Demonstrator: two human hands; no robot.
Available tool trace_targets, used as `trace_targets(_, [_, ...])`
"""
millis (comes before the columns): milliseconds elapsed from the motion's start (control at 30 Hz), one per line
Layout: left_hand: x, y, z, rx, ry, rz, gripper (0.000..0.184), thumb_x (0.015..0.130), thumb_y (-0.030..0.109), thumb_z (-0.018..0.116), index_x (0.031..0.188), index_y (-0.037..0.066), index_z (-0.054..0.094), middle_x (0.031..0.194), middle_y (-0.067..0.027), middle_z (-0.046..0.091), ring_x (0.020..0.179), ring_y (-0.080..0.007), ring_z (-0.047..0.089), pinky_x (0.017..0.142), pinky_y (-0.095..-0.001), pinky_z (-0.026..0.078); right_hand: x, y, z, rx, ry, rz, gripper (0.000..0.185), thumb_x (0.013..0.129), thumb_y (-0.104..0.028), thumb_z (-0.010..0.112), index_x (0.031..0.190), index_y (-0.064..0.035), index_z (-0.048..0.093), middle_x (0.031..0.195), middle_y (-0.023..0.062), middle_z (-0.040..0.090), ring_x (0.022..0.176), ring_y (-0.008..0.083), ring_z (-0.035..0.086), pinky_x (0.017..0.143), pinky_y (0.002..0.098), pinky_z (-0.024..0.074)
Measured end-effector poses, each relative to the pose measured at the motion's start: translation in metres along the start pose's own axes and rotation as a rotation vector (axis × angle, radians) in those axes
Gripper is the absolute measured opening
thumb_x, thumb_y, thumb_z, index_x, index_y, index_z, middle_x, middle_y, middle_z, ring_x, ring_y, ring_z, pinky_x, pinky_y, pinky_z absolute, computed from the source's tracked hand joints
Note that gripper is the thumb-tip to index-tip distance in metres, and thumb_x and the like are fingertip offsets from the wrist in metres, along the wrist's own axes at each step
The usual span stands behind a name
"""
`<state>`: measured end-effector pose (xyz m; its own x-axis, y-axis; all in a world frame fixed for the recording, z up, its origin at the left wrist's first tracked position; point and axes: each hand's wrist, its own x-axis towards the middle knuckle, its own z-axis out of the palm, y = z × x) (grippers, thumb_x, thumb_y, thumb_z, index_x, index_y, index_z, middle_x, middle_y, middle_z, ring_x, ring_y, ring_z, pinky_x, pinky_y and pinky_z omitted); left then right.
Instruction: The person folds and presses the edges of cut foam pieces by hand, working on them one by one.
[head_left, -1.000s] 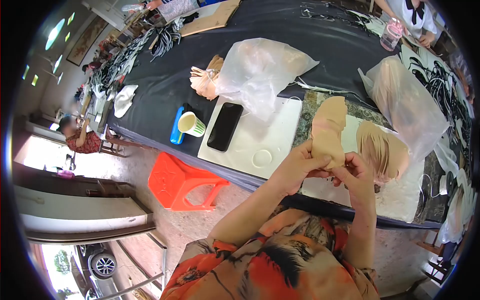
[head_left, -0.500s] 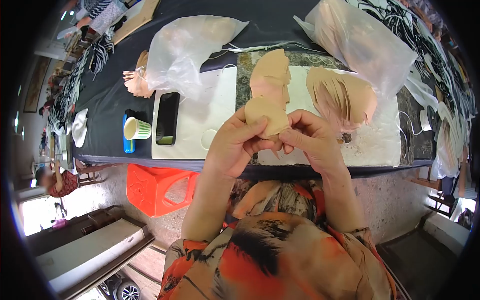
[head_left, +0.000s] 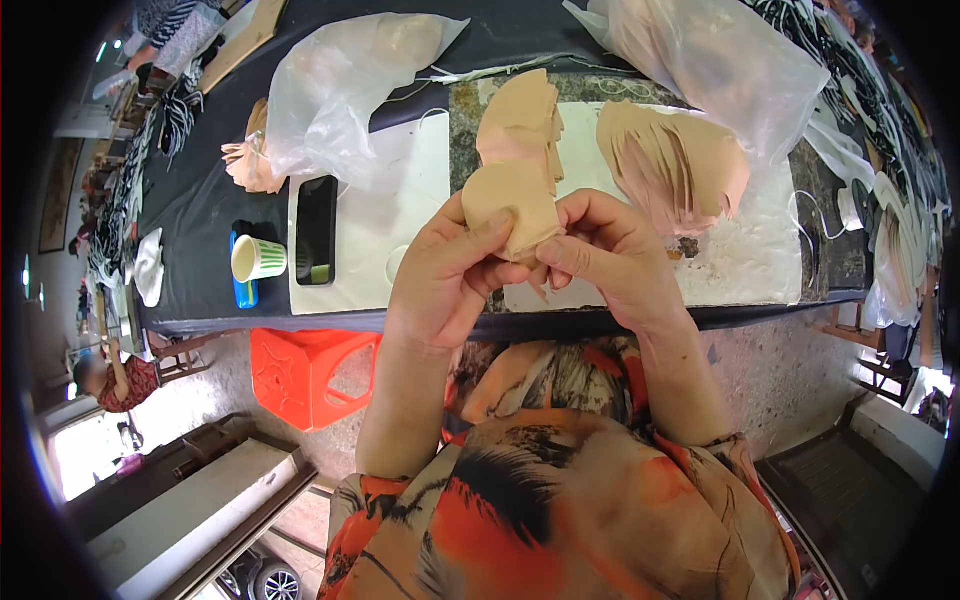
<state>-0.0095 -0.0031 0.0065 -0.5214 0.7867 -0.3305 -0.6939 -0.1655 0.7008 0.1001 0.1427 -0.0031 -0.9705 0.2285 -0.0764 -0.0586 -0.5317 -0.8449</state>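
Between my two hands is a small tan leather-like piece point(head_left: 512, 200), rounded at its top. My left hand point(head_left: 445, 262) pinches its lower left side with the thumb on top. My right hand point(head_left: 615, 255) is closed on its lower right edge, fingertips close to those of the left. Just beyond the held piece lies a fanned stack of tan pieces point(head_left: 520, 120). To the right, a larger fanned stack of tan pieces point(head_left: 680, 165) rests on a white board point(head_left: 740, 270). The undersides of the fingers are hidden.
Two plastic bags point(head_left: 325, 95) point(head_left: 715, 75) lie at the back. A black phone point(head_left: 317, 230), a striped paper cup point(head_left: 259, 259) and a blue object point(head_left: 243, 290) are at the left. A red stool point(head_left: 300, 375) stands below the table edge. Another person point(head_left: 118, 382) sits far left.
The view has turned and shifted, so the table now appears straighter and further left. The held piece now shows apart from the stack behind it. Both hands keep their hold.
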Motion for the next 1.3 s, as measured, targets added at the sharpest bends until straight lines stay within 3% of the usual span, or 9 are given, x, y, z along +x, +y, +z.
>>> trace_targets(433, [0.0028, -0.0029, 0.0011, -0.135, -0.037, -0.036, 0.032, 0.094, 0.013, 0.055, 0.120, -0.004, 0.049, 0.098, -0.0126, 0.063, 0.070, -0.0133, 0.065, 0.059, -0.0189, 0.057, 0.0014, 0.0043, 0.0012, 0.047, -0.016, -0.047, 0.011, 0.087, -0.005, 0.064, 0.094, 0.0008, 0.057, 0.075, 0.0028, 0.059, 0.064, 0.0065, 0.054, 0.056, 0.0212, 0.0443])
trace_targets(800, [-0.0026, 0.0001, 0.0057, 0.072, -0.005, 0.106, 0.032, 0.093, 0.017, 0.057, 0.115, -0.004, 0.048, 0.093, -0.0118, 0.062, 0.069, -0.0154, 0.063, 0.057, -0.0273, 0.055, 0.0038, 0.0049, 0.0015, 0.111, 0.024, 0.027, 0.014, 0.092, -0.014, 0.056, 0.094, -0.0003, 0.056, 0.080, 0.0020, 0.058, 0.067, 0.0067, 0.052, 0.064, 0.0208, 0.0432])
trace_targets(1100, [-0.0019, 0.0006, 0.0049, 0.048, 0.047, 0.087, 0.030, 0.093, 0.015, 0.057, 0.115, -0.003, 0.048, 0.092, -0.0128, 0.063, 0.066, -0.0150, 0.064, 0.056, -0.0295, 0.057, 0.0048, -0.0003, 0.0089, 0.054, 0.024, -0.009, 0.014, 0.085, -0.005, 0.065, 0.092, -0.0010, 0.054, 0.080, 0.0062, 0.063, 0.067, 0.0076, 0.059, 0.060, 0.0206, 0.0463])
trace_targets(1300, [-0.0018, -0.0015, 0.0047, 0.064, 0.051, 0.093, 0.031, 0.093, 0.015, 0.057, 0.116, -0.003, 0.047, 0.091, -0.0125, 0.063, 0.065, -0.0148, 0.063, 0.055, -0.0307, 0.057, 0.0050, 0.0028, 0.0069, 0.047, 0.034, 0.001, 0.012, 0.084, -0.004, 0.064, 0.090, -0.0019, 0.053, 0.080, 0.0068, 0.064, 0.068, 0.0081, 0.061, 0.060, 0.0206, 0.0464])
